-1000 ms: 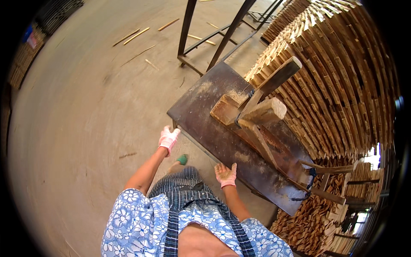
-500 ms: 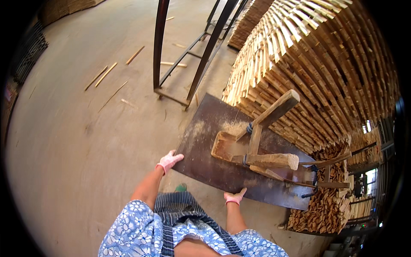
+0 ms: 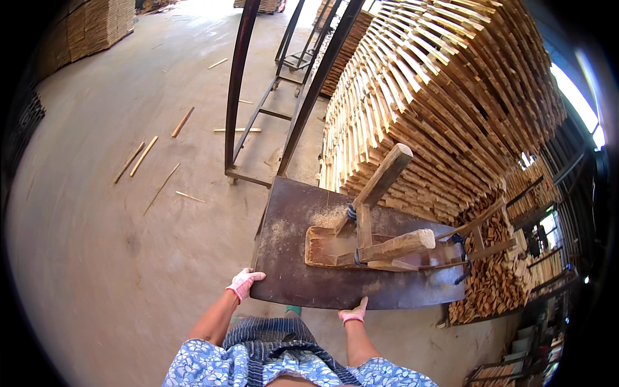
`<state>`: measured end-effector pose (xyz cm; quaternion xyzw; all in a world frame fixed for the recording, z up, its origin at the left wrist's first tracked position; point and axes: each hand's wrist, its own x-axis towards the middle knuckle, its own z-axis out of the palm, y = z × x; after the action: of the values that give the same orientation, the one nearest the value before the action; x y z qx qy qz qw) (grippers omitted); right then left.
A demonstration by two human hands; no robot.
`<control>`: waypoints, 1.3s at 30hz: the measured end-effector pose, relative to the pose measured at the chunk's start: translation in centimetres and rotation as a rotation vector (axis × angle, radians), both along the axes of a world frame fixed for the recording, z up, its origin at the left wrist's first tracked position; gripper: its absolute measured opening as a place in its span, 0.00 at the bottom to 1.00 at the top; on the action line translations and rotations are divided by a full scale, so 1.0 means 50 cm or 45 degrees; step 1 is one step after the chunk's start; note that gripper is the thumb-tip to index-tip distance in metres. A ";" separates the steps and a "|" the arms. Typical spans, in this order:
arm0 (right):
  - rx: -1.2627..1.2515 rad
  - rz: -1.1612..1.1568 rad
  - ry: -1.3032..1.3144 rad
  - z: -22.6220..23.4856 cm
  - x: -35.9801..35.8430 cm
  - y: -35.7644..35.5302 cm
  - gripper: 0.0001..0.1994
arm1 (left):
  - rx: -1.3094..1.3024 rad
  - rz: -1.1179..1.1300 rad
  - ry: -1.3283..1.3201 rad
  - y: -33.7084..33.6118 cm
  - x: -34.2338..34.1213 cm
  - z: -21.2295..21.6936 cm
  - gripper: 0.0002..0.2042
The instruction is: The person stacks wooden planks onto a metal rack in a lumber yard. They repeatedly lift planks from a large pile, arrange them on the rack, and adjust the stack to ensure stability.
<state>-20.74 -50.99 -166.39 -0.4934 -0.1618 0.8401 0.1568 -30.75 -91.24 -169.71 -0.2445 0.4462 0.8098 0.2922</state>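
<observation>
A dark brown flat board [image 3: 293, 209] dusted with sawdust lies level in front of me. My left hand [image 3: 245, 284], in a pink and white glove, is closed on the board's near left corner with the thumb over the top. Farther right along the near edge, my right hand [image 3: 353, 312], gloved alike, grips it with the thumb up. The fingers of both hands are mostly hidden under the board. A rough wooden stool [image 3: 364, 235] rests upturned on the board, its legs raised and dark ties wound round the joints.
Beyond the board rises a tall stack of wooden strips [image 3: 445, 109]. A black metal frame rack [image 3: 293, 129] on casters stands ahead. Several loose sticks [image 3: 144, 156] lie on the concrete floor. Off to the right is a heap of short wood pieces [image 3: 483, 290].
The board, with the stool on it, has turned in view and now sits squarer to me. Both hands keep their hold on its edge. The view has tilted up, showing more floor ahead.
</observation>
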 end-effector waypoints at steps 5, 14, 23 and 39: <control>0.067 0.037 -0.084 -0.019 0.065 -0.149 0.34 | 0.039 -0.076 0.061 -0.168 0.083 0.033 0.34; -0.050 0.035 -0.056 -0.040 0.193 -0.287 0.32 | -0.186 -0.070 -0.033 -0.313 0.216 0.009 0.38; 0.128 0.142 0.254 -0.043 0.206 -0.374 0.34 | -0.434 -0.557 -0.058 -0.399 0.171 0.014 0.42; 1.174 0.833 -0.442 -0.105 0.440 -1.010 0.25 | 0.112 -0.516 -0.033 -0.166 -0.064 -0.069 0.33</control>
<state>1.28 -101.49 -171.62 -0.4291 -0.6772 0.5948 0.0589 -33.95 -99.56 -173.16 -0.1470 0.4468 0.7499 0.4651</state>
